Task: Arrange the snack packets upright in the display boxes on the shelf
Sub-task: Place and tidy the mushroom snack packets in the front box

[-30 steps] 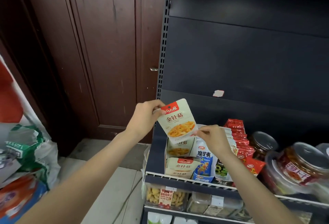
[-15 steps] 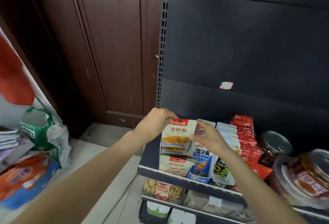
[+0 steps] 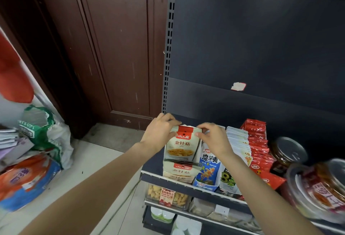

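A cream snack packet [image 3: 182, 146] with a red top and a yellow food picture stands upright in the leftmost display box [image 3: 178, 174] on the shelf [image 3: 168, 178]. My left hand [image 3: 159, 132] grips the packet's top left corner. My right hand [image 3: 212, 137] pinches its top right corner. More packets of the same kind stand behind it, mostly hidden. The box front shows the same red and cream print.
To the right stand a blue packet box [image 3: 209, 171], a white packet row [image 3: 239, 141], red packets [image 3: 258, 152] and lidded jars [image 3: 287, 152]. A brown door [image 3: 115, 47] and filled sacks [image 3: 43, 132] are on the left. Lower shelves hold snack tubs [image 3: 166, 195].
Both hands have lowered the cream packet from above the shelf down into the leftmost display box, where it now stands upright. The camera has tilted downward.
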Action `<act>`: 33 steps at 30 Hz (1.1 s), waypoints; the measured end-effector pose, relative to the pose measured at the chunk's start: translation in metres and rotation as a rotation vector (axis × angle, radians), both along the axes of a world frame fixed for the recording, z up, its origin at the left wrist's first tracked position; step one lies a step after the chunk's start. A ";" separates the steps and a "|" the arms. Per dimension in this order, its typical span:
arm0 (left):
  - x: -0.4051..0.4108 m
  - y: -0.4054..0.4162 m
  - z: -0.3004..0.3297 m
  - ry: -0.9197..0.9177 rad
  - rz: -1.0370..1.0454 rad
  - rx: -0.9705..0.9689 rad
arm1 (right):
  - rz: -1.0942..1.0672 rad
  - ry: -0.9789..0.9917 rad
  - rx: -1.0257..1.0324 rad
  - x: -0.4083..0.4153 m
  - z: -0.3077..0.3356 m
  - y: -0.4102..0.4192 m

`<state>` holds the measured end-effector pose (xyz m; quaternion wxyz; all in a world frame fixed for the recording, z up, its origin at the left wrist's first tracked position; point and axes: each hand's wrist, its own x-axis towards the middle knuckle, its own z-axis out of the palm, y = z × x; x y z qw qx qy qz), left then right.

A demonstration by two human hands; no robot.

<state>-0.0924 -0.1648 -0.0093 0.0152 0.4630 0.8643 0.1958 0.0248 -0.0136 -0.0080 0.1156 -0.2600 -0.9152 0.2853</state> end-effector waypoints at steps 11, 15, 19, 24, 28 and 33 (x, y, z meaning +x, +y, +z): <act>-0.009 0.007 0.001 -0.218 0.077 0.093 | -0.047 -0.075 0.247 -0.010 -0.007 -0.006; -0.009 0.009 0.001 -0.228 0.085 0.101 | -0.035 -0.090 0.212 -0.010 -0.006 -0.005; -0.003 0.000 0.006 -0.200 -0.008 0.169 | -0.032 -0.106 0.254 -0.014 -0.004 -0.005; 0.006 -0.015 0.015 -0.469 -0.259 -0.042 | -0.034 -0.105 0.264 -0.015 -0.003 -0.005; 0.007 -0.015 0.011 -0.532 -0.284 -0.160 | -0.035 -0.108 0.275 -0.015 -0.002 -0.006; 0.009 -0.015 0.006 -0.587 -0.280 -0.242 | -0.035 -0.115 0.297 -0.014 -0.002 -0.006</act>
